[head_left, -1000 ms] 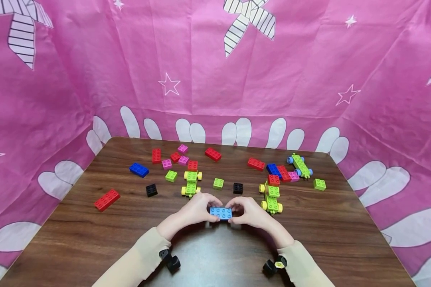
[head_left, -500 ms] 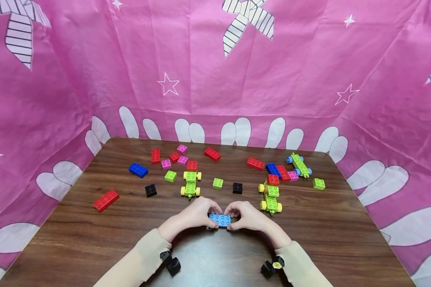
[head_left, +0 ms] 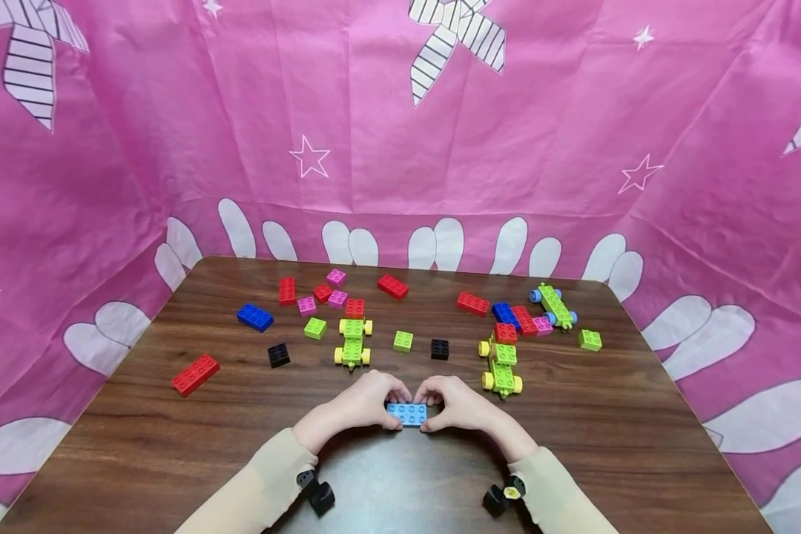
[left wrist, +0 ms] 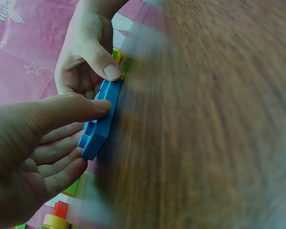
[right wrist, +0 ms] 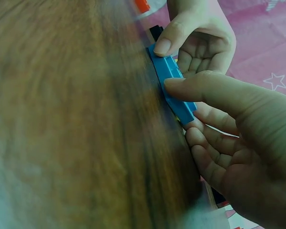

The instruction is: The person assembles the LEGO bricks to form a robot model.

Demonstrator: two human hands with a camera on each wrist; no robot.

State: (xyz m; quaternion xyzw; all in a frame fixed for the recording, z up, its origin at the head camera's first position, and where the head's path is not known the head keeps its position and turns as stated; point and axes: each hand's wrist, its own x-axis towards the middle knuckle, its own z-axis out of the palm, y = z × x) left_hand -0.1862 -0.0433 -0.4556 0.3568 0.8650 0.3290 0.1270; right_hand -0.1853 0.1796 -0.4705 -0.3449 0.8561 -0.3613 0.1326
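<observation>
A light blue eight-stud brick [head_left: 407, 414] lies between the two hands, close over the wooden table, studs up. My left hand [head_left: 363, 404] grips its left end, and my right hand [head_left: 465, 406] has hold of the right end. Both thumbs press the near long side of the blue brick [left wrist: 104, 131] in the left wrist view, while the other fingers curl behind it. From the right wrist, both thumb tips show on the same side of the blue brick [right wrist: 166, 70].
Beyond the hands stand two lime car bases with yellow wheels [head_left: 352, 345] [head_left: 503, 371]. A lime base with blue wheels [head_left: 554, 305] sits back right. Loose bricks lie around, among them a black brick [head_left: 440, 349], a lime brick [head_left: 403, 341] and a red brick [head_left: 196, 374].
Both hands have brought the light blue brick slightly toward the body and down toward the table. Greyish bits visible under the fingers earlier no longer show. The other bricks stay put.
</observation>
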